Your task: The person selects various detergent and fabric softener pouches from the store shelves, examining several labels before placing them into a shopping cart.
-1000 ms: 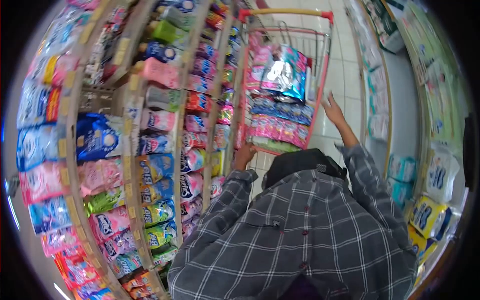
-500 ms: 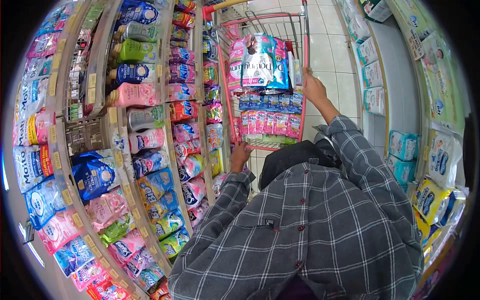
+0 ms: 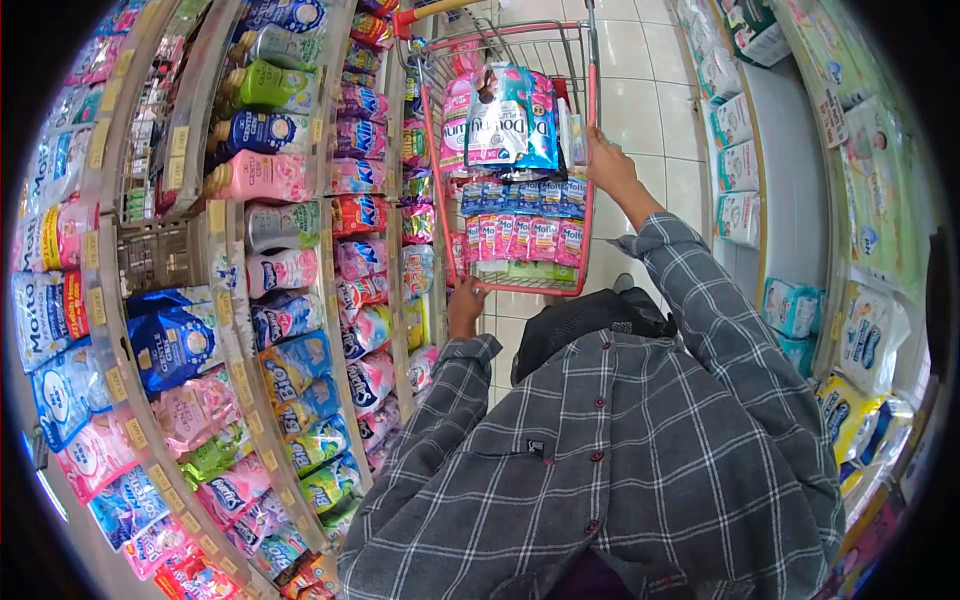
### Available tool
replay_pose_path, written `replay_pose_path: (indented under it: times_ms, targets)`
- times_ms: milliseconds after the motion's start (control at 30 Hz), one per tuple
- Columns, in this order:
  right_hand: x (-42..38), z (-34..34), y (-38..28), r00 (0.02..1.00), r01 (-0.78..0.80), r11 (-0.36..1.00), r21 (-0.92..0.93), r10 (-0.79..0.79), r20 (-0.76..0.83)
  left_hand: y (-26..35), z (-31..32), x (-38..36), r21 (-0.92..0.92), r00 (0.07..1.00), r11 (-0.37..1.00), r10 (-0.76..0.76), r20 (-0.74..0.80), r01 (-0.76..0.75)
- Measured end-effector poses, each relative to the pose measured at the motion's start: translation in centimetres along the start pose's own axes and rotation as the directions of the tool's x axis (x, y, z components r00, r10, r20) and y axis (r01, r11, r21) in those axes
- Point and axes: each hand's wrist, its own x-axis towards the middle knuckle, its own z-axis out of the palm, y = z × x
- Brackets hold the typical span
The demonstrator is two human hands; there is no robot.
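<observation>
A red wire shopping cart [image 3: 590,70] stands ahead of me in a store aisle, filled with pouches. A large Downy refill pouch [image 3: 505,115] leans upright in it above rows of small pink and blue sachets [image 3: 520,235]. My right hand [image 3: 608,165] rests on the cart's right side rail, fingers closed on it. My left hand [image 3: 466,305] grips the cart's near lower left corner. Both arms wear grey plaid sleeves.
Shelves [image 3: 215,215] packed with detergent pouches and softener bottles [image 3: 262,175] run along my left. On my right stand shelves [image 3: 835,215] with boxed and bagged goods. White floor tiles [image 3: 640,100] stretch beyond the cart.
My right hand came down from open air onto the cart's right rail. The view has swung, so the cart now sits further left and higher in the picture.
</observation>
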Motion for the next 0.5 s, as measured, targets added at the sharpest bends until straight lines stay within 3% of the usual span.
replay_pose_path:
  times_ms: [200,400,500]
  targets:
    - [2.1,0.8,0.2,0.997,0.074,0.996,-0.051,-0.074,0.006,-0.4,-0.4,1.2,-0.043,0.998,0.997,-0.064,-0.016,0.064]
    - [2.8,0.1,0.5,0.995,0.096,0.994,-0.048,-0.095,0.02,0.1,0.0,1.3,-0.033,0.988,0.999,0.001,-0.158,-0.007]
    - [3.3,0.0,0.3,0.995,0.1,0.995,-0.013,-0.1,-0.004,0.3,-0.3,1.4,-0.019,0.991,1.0,-0.013,-0.133,0.011]
